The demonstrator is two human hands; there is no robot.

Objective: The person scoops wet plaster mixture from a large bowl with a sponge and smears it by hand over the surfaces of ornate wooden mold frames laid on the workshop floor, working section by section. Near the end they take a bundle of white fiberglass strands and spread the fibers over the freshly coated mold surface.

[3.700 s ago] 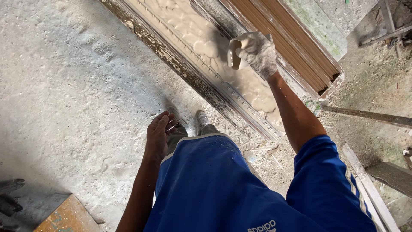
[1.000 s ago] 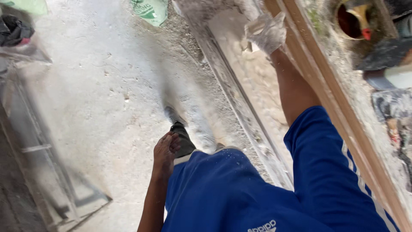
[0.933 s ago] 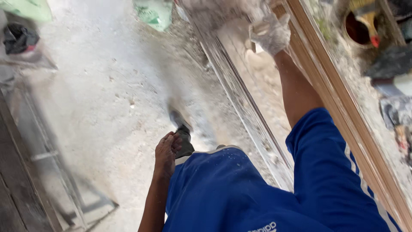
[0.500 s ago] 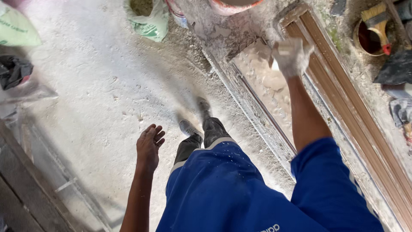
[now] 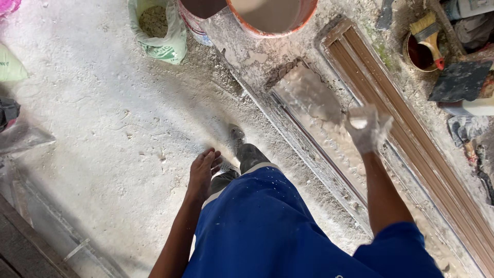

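Observation:
My right hand [image 5: 366, 133] wears a white, plaster-caked glove and is closed around a small white plaster-coated object whose kind I cannot tell. It hovers over a long grey mould [image 5: 314, 121] filled with pale plaster that lies on the dusty floor. A long brown wooden moulding [image 5: 411, 136] runs alongside the mould on its right. My left hand [image 5: 203, 171] is bare and hangs beside my left knee, fingers loose, holding nothing. My blue shorts and dusty shoes fill the lower middle.
An orange bucket [image 5: 272, 18] of beige mix and a second bucket [image 5: 198, 18] stand at the top. A green sack [image 5: 157, 31] sits to their left. A brush rests in a tin [image 5: 424, 49] at upper right, among rags and boards. A metal frame [image 5: 46, 226] lies lower left.
I have walked along the mould toward its end; the buckets and sack have come into view. My right hand stayed closed over the mould, and my left hand kept swinging at my side.

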